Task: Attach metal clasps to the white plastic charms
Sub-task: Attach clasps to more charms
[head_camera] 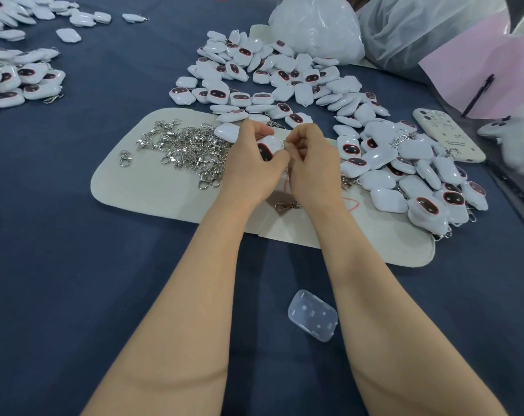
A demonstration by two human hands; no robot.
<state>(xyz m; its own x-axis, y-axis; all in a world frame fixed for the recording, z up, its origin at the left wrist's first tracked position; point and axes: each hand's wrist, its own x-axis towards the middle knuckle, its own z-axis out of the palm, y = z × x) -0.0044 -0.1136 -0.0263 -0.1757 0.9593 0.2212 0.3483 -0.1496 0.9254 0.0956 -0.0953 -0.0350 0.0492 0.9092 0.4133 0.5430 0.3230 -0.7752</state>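
The white charm (269, 148) is being held above the cream mat (134, 190) by the left grip (248, 168), fingers curling round it; the right grip (311, 165) is pinching what appears to be a clasp ring (284, 142) at its edge. Loose clasps (188, 148) are lying left, charm heaps (284, 76) beyond.

It was a piecework assembly bench. Heaps of white charms (272, 76) lay beyond the right hand (313, 166), loose metal clasps (188, 148) piled beside the left hand (251, 168)
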